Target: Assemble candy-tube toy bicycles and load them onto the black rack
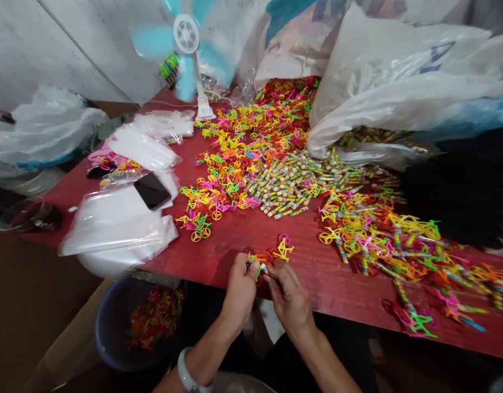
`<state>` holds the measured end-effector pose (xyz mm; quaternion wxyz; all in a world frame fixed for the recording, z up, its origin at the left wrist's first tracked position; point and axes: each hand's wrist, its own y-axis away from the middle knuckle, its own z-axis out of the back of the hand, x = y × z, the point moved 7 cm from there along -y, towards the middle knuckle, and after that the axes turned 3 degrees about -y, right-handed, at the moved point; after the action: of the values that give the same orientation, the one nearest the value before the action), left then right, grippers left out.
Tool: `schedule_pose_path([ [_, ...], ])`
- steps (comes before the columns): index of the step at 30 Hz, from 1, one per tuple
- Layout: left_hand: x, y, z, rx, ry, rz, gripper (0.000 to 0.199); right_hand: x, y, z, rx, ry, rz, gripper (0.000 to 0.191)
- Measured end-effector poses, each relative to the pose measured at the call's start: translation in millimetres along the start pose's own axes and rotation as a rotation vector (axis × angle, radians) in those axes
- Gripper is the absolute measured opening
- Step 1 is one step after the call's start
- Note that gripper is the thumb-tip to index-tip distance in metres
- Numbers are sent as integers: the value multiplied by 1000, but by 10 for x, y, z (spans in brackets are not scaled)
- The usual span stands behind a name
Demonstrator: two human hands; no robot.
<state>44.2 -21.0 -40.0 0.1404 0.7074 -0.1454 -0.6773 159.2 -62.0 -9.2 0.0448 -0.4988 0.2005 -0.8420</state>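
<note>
A: Hands?
B: Left hand (pixel 240 295): pinching small plastic pieces (pixel 262 256) at near edge of table (pixel 341 284). Right hand (pixel 292 300): fingertips against them; exact grip hidden, cannot tell.
A: Hazards?
B: Pieces: possible loss over edge; cause, slack pinch. Yellow plastic bicycle (pixel 284 250), just far of right hand: possible knock; cause, a stray knuckle.

I see: blue fan (pixel 186 37) ahead, phone (pixel 152 191) left, clear cup (pixel 24 214) farther left, cable (pixel 82 51) along wall (pixel 107 33).
</note>
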Motion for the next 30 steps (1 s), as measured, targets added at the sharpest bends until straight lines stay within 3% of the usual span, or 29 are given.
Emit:
schedule_pose_path([
  [9,57,11,24,-38,-100,-13,13,74,111,-6,3,80,92,26],
  [12,-11,20,-110,42,-140,-41,12,8,112,96,-3,77,38,22],
  [14,-130,8,-261,126,-181,-128,9,-99,67,329,-70,107,-41,15],
  [18,-364,-53,-549,192,-448,-451,35,-336,-80,1262,-484,378,-203,27],
  [20,-345,-109,-662,201,-667,-549,49,-359,-222,1569,-568,604,-153,30],
  [21,-310,-145,-691,198,-756,-566,50,-368,-315,1614,-561,677,-98,29],
  [23,-259,-209,-681,166,-821,-577,44,-430,-522,1479,-453,687,8,25],
  [27,-330,-264,-467,103,-567,-571,23,-694,-902,787,-194,570,-14,30],
  [30,-334,-339,-204,56,-249,-338,14,-840,-1095,466,-129,668,-90,27],
])
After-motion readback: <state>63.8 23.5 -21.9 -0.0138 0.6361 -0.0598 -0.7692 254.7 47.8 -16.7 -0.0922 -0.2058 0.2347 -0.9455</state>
